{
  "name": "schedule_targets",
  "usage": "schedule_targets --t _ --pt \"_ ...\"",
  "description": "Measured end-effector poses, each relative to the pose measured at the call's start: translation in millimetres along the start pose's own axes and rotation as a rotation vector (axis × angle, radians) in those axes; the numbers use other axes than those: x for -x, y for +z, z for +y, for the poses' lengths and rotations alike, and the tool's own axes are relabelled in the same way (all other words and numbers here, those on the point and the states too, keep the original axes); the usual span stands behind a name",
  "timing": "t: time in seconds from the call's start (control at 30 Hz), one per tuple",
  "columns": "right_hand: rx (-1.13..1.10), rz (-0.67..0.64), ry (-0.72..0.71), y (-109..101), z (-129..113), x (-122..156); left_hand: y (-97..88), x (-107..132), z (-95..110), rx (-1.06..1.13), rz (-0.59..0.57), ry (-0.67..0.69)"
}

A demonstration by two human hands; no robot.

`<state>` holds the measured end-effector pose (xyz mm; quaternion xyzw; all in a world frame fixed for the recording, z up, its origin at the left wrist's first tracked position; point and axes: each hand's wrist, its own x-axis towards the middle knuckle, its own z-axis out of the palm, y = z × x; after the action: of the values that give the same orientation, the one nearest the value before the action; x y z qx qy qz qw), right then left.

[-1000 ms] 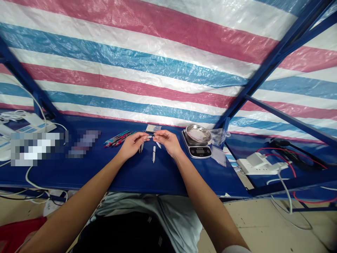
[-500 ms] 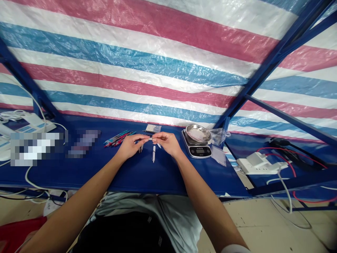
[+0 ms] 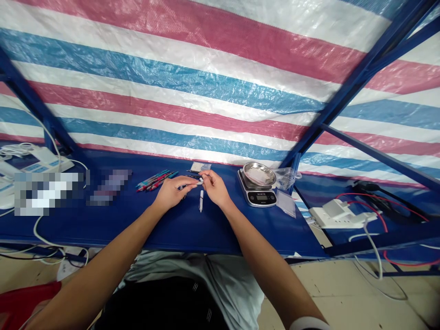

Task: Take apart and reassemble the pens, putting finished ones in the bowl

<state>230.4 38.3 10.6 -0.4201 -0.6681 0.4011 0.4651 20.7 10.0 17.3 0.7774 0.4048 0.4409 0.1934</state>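
As my left fingers (image 3: 185,184) and right fingers (image 3: 208,178) pinch shut on a small white pen part (image 3: 200,182) between them, a white pen barrel (image 3: 201,201) lies loose on the surface (image 3: 165,224) just beneath. Assembly seems unfinished, with coloured pens (image 3: 156,179) lying left of my fingers.

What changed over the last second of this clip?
The right hand slid left toward the left hand; their fingertips now meet on a small white part they pinch together. The white barrel on the table, coloured pens and scale stayed put.
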Motion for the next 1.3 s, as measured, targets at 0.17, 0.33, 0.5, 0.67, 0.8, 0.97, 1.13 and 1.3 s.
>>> schedule_targets --t 0.17,0.33,0.5,0.67,0.8,0.97,1.13,1.3 --pt "-0.057 -0.021 0.082 -1 -2 0 2.6 0 -3 -0.007 -0.014 0.076" --pt "-0.037 -0.076 0.045 -9 -4 0 -5.3 -1 -15 -0.101 -0.012 0.006" --pt "0.383 -0.034 -0.097 -15 3 0 -25.9 0 -29 -0.272 0.011 -0.019" --pt "0.642 -0.105 -0.233 -13 5 3 -35.5 2 -40 -0.303 0.111 -0.142" --pt "0.722 -0.171 -0.364 -3 3 4 -36.6 2 -46 -0.296 0.183 -0.217" --pt "0.741 -0.391 -0.593 13 1 5 -36.4 2 -52 -0.285 0.220 -0.242" --pt "0.919 -0.423 -0.673 16 -8 3 -35.2 1 -50 -0.266 0.223 -0.229" --pt "1.027 -0.478 -0.786 13 -14 -2 -36.7 1 -49 -0.241 0.251 -0.241"
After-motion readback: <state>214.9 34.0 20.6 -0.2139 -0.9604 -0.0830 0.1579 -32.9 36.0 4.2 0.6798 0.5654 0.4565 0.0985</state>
